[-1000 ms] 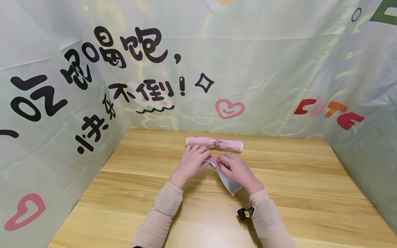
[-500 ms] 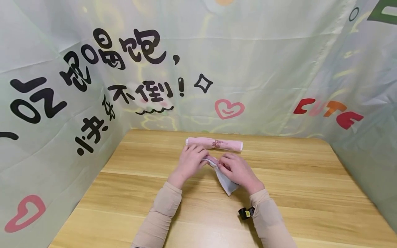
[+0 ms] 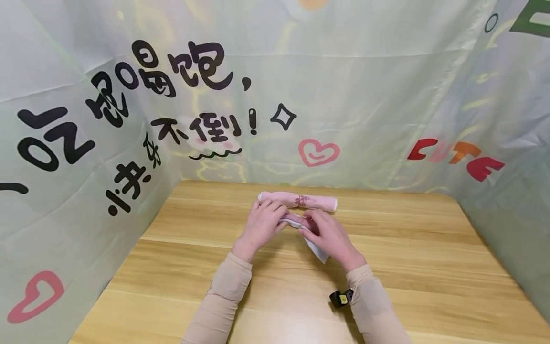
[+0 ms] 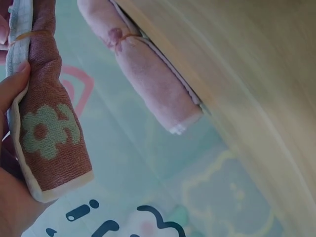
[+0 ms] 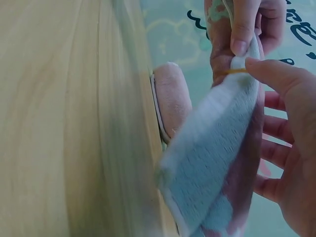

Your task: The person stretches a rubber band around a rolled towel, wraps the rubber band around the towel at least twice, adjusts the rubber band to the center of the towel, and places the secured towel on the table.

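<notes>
A pale green printed backdrop (image 3: 352, 91) wraps round three sides, covered in black characters, pink hearts and the word "CUTE". Below it sits the wooden table (image 3: 429, 267), its grain running left to right.

Both forearms, in beige sleeves (image 3: 223, 296), reach forward from the near edge and converge toward the middle of the table, so the two hands meet close together. A small black and yellow device (image 3: 341, 298) hangs at the right wrist.

The left hand (image 3: 263, 224) lies palm down with its fingers curled over the left end of a rolled towel (image 3: 296, 222), gripping it. The right hand (image 3: 326, 234) comes in from the other side; in the right wrist view its thumb and forefinger pinch at a thin elastic band (image 5: 236, 71) wrapped round the roll. So both hands are closed on the same towel, nearly touching each other.

That towel is dusky pink with a green flower on one side and pale blue-white on the other. It is held just above the table; its long axis runs roughly left to right, and its loose pale end droops toward the person beneath the right hand.

Just beyond the hands, a second pink rolled towel (image 3: 297, 200) lies flat on the table near the far edge, also left to right, tied at its middle with a small bow (image 3: 302, 200).
</notes>
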`<state>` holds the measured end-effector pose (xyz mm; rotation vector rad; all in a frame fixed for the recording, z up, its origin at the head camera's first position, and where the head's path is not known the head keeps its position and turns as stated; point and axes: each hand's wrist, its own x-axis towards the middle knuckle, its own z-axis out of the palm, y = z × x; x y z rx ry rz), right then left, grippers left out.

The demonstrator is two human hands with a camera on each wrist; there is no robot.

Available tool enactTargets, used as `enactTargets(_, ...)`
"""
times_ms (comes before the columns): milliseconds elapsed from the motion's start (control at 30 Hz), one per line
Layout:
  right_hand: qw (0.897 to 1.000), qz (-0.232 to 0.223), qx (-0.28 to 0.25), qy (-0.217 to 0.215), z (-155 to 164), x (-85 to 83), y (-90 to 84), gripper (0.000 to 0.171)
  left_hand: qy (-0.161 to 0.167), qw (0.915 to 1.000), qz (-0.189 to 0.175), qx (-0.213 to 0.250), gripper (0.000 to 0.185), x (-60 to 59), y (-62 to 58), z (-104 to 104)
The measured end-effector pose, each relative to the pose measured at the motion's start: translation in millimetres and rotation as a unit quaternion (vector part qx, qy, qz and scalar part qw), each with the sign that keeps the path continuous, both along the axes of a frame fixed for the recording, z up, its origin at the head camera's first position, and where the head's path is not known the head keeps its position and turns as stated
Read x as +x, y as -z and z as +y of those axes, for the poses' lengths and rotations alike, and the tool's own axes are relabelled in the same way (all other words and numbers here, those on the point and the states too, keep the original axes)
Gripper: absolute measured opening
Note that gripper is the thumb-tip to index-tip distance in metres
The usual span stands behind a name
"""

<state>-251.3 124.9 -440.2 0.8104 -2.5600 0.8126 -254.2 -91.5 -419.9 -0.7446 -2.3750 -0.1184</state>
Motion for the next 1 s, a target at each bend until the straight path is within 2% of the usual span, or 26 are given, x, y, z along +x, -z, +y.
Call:
enactTargets(167, 1.000, 0.010, 0.016, -0.004, -2, -1.1, 2.7, 0.043, 0.019, 0.9998, 0.000, 0.000, 0.021, 0.6, 1.7, 5)
enactTargets(300, 0.999, 0.001, 0.031, 0.008, -3, -1.0, 3.6, 0.047, 0.032, 0.9994, 0.008, 0.014, 0.020, 0.1, 2.4, 7)
enactTargets(400, 0.999, -0.009, 0.045, 0.021, -1, -1.2, 3.9, 0.047, 0.031, 0.9993, 0.003, 0.022, 0.019, -0.3, 2.5, 6)
enactTargets(667, 0.996, -0.038, 0.065, 0.042, 11, -4.5, 4.2, 0.038, 0.026, 0.9981, -0.046, 0.031, 0.022, -1.3, 0.8, -1)
enactTargets(800, 0.995, -0.050, 0.073, 0.047, 18, -5.7, 3.7, 0.038, 0.029, 0.9948, -0.091, 0.035, 0.024, -2.7, 1.1, -4)
enactTargets(900, 0.994, -0.054, 0.080, 0.053, 21, -6.4, 2.6, 0.038, 0.020, 0.9919, -0.121, 0.033, 0.024, -3.5, 1.3, -6)
enactTargets(1000, 0.993, -0.061, 0.083, 0.060, 23, -6.3, 0.8, 0.038, 0.007, 0.9910, -0.131, 0.028, 0.024, -3.7, 1.3, -8)
